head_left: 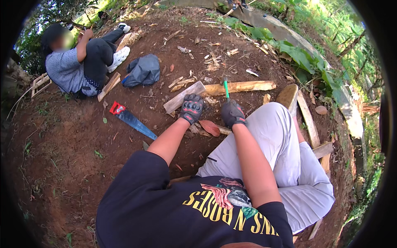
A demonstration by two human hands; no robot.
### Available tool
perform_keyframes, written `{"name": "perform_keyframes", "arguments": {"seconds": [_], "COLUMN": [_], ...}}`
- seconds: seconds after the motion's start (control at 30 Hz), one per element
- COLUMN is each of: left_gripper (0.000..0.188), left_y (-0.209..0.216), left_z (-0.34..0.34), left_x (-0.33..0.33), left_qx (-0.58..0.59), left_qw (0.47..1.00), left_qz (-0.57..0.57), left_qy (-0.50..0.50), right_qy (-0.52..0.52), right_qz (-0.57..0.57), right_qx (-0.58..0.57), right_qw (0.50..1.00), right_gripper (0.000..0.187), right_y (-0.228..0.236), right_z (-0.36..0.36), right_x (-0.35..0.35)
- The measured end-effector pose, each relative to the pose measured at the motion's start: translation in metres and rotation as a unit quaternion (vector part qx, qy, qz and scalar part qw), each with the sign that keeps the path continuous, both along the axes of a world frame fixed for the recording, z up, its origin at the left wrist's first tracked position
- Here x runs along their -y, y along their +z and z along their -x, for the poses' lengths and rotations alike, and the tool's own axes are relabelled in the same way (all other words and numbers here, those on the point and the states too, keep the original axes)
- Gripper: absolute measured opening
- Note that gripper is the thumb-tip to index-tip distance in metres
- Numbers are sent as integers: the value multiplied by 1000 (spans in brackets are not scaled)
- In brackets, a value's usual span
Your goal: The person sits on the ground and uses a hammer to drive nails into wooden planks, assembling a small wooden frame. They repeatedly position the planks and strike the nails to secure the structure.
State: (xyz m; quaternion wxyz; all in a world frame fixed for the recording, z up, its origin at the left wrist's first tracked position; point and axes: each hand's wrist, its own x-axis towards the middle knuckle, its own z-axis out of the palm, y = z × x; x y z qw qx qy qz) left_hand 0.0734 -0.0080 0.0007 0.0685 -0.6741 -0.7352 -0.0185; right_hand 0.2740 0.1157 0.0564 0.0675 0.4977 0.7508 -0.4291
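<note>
Tool (226, 91) with a green handle jutted from the right hand (233, 113) near the centre of the frame, its upper end close to a pale timber (248, 87). Gloved fingers looked closed round the handle's lower part. It seemed likely to be light and stiff, best gripped low on the green, with the far tip kept clear of the other hand; too little of the tip showed to tell its shape.

Just left of centre, the left hand (192, 108) lay curled against the near edge of a grey board (182, 98); whether it clamped the wood or only leaned on it, I could not tell. The board looked dry, stiff and fairly light, with a rough face that should not slip under a glove; its flat sides offered the safest hold. The timber, longer and rounder, probably weighed more and might roll, so a palm pressed on top would suit it.
</note>
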Motion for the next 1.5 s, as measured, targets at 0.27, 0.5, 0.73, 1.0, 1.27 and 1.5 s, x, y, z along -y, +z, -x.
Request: {"name": "perform_keyframes", "arguments": {"seconds": [0.27,0.5,0.73,1.0,1.27,1.5], "left_gripper": [28,34,47,38,50,55], "left_y": [32,41,41,67,87,76], "left_z": [-14,-9,9,12,14,35], "left_x": [9,22,43,42,32,47], "left_qx": [149,253,262,331,353,401], "left_qw": [968,928,937,886,854,827], "left_qz": [90,124,124,116,184,203], "left_qy": [179,243,197,301,335,336], "right_qy": [31,4,-5,-6,-9,20], "right_qz": [-32,-28,-11,-11,-6,-14], "right_qx": [-19,-10,0,-15,-4,-2], "right_qw": [999,1000,1000,1000,1000,1000], "right_gripper": [41,40,43,45,47,46], "right_y": [-6,11,22,7,2,-10], "right_z": [-1,-1,2,0,-4,3], "right_x": [2,5,6,4,0,5]}}
